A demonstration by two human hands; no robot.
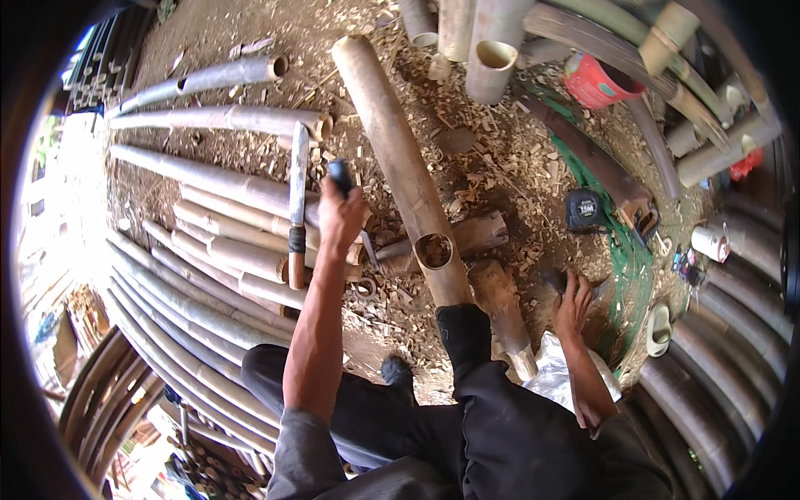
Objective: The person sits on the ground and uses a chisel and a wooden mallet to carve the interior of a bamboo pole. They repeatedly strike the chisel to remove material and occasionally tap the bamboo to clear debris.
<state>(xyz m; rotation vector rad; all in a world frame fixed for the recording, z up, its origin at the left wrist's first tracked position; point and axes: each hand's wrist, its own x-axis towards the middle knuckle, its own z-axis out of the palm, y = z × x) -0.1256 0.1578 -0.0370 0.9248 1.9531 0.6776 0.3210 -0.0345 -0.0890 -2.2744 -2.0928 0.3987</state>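
A thick bamboo pole (392, 142) slants from the upper middle toward me, its near end against my black-clad leg (462, 329). Near that end is a rounded cut-out (434, 251). To its left, my left hand (340, 218) is closed around a dark-handled tool (339, 177); a narrow metal blade (369, 250) shows below the hand, probably part of it. My right hand (572, 307) is low on the right, fingers bent around a dark rounded tool (552, 279), whose kind is unclear. Left of my left hand, a machete (298, 179) lies across bamboo poles.
Bamboo poles (200, 175) lie in rows at left, more (733, 350) at right. A wooden block (504, 312) sits beside the slanted pole. A tape measure (584, 210), handsaw (596, 158), red bucket (598, 82) and white can (710, 242) lie right. Shavings cover the ground.
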